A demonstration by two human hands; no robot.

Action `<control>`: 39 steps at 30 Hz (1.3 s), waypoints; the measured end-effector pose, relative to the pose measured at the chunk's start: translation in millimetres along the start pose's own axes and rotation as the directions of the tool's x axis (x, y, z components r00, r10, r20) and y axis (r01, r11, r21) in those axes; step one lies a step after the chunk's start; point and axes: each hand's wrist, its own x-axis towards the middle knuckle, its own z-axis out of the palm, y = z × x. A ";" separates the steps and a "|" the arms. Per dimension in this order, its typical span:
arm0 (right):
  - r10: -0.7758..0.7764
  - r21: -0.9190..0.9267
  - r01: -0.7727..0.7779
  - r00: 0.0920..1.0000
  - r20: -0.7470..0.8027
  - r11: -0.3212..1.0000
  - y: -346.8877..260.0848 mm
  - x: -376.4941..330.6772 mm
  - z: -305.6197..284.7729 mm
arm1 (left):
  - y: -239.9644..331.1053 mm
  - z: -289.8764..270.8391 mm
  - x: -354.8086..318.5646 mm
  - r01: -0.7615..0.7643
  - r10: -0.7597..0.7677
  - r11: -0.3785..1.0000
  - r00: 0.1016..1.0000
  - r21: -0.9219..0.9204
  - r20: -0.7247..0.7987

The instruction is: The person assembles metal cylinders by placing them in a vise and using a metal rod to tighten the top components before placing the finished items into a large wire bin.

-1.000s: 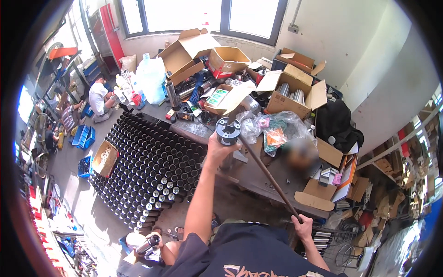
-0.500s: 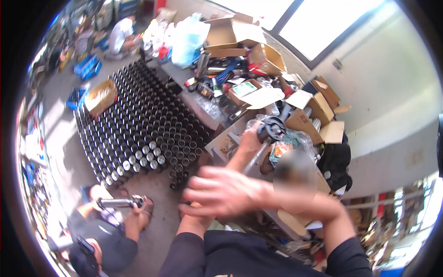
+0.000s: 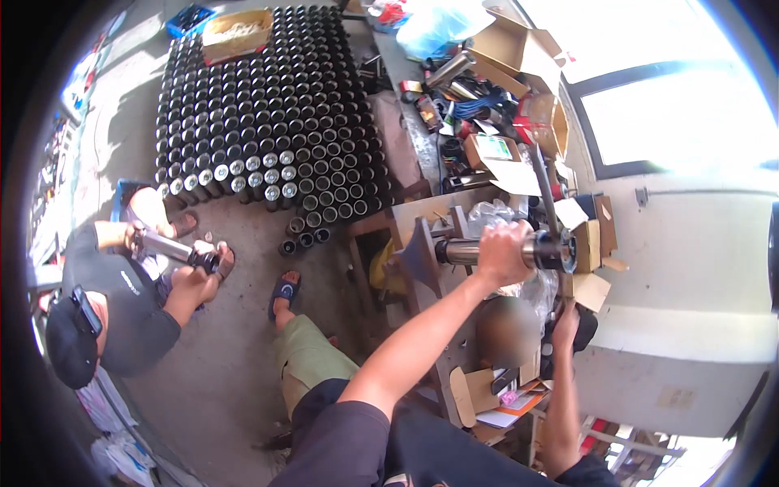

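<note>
Silver tube (image 3: 464, 252): level over the bench (image 3: 415, 213); the left hand (image 3: 505, 253) is closed round it.
Dark bar (image 3: 547, 195): crosses by the tube's right end; the right hand (image 3: 565, 326) appears curled round its near end, fingers partly unclear.
Bench work: seemingly turning or levering the tube's end; the next move would call for a steady left grip against the right hand's push.
Small carton (image 3: 472, 152): far on the bench, holding a green-and-white packet (image 3: 492, 148).
Near carton (image 3: 461, 398): open; a pink packet (image 3: 510, 398) lies in or beside it, I cannot tell which.
Floor carton (image 3: 235, 51): far left, holding pale pieces (image 3: 237, 31).
Black tubes (image 3: 260, 105): left, upright rows.
Co-worker (image 3: 122, 312): near left, holding a second tube (image 3: 166, 245).
</note>
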 end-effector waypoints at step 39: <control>-0.554 -0.706 0.401 0.832 0.014 0.584 -157.7 234.8 -13.3 | 113.1 -64.6 8.3 -0.132 -0.008 0.209 0.991 0.969 0.137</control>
